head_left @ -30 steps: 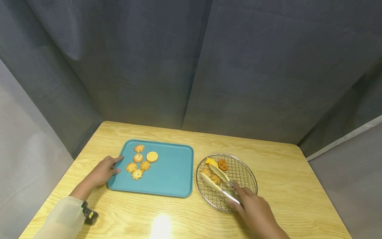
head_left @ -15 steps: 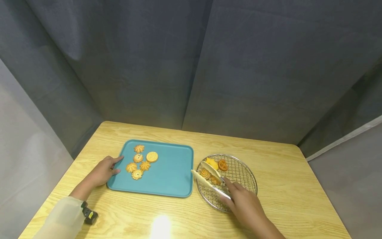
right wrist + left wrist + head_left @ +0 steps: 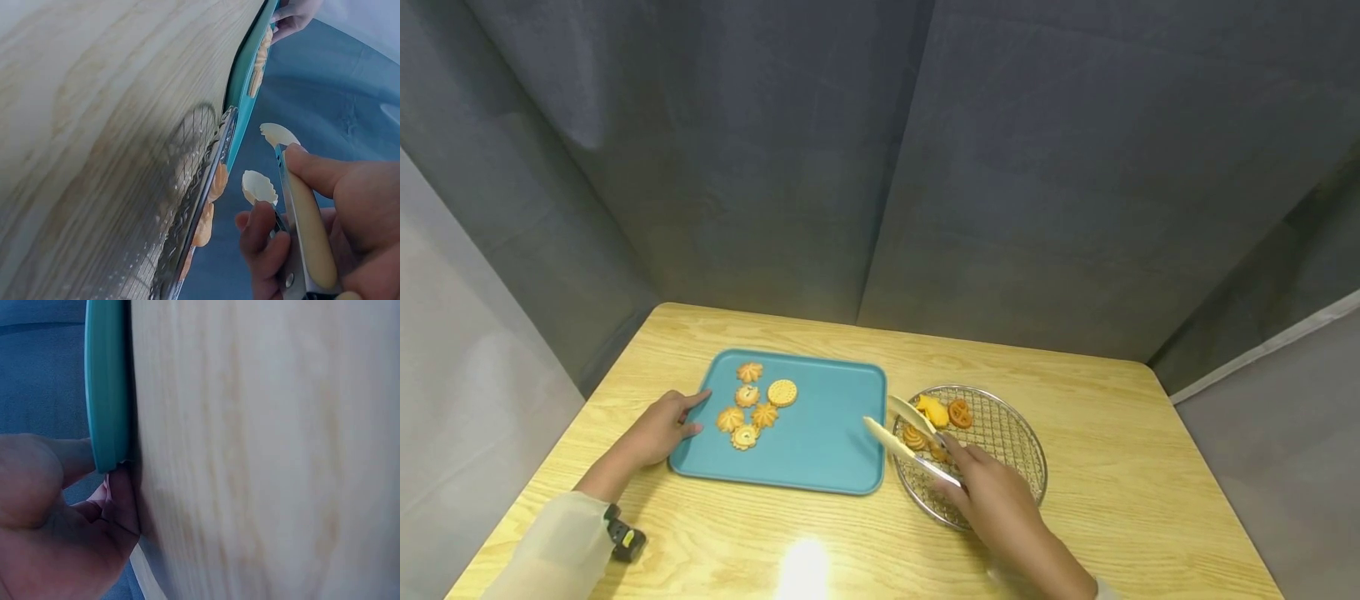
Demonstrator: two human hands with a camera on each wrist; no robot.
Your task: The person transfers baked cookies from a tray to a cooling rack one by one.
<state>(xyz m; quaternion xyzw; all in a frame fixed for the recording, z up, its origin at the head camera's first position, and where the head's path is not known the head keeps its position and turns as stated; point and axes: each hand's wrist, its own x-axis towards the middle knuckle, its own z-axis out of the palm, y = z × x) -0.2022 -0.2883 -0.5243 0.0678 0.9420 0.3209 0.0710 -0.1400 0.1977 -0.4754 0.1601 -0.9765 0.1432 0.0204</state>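
My left hand [image 3: 658, 429] pinches the left edge of a teal tray [image 3: 835, 425]. In the left wrist view its thumb lies over the rim and its fingers underneath. Several cookies [image 3: 765, 416] sit on the tray's left half. My right hand [image 3: 1000, 496] holds metal tongs [image 3: 951, 477] with cream tips. The tips stand apart with nothing between them, above the tray's right edge and the rack. On the round wire rack [image 3: 1011, 450] lie a swirl cookie [image 3: 914, 437], a yellow piece [image 3: 933, 411], a brown pretzel [image 3: 959, 413] and another cookie partly hidden by the tongs.
Tray and rack stand close together on a wooden table [image 3: 1097, 433]. Dark grey curtains [image 3: 760, 167] hang behind it, with paler panels [image 3: 467, 375] at the sides. A dark device [image 3: 627, 537] is strapped to the left wrist.
My right hand has moved the tongs leftward, from over the rack cookies to beside and above the tray's right edge. The left hand and tray stay put.
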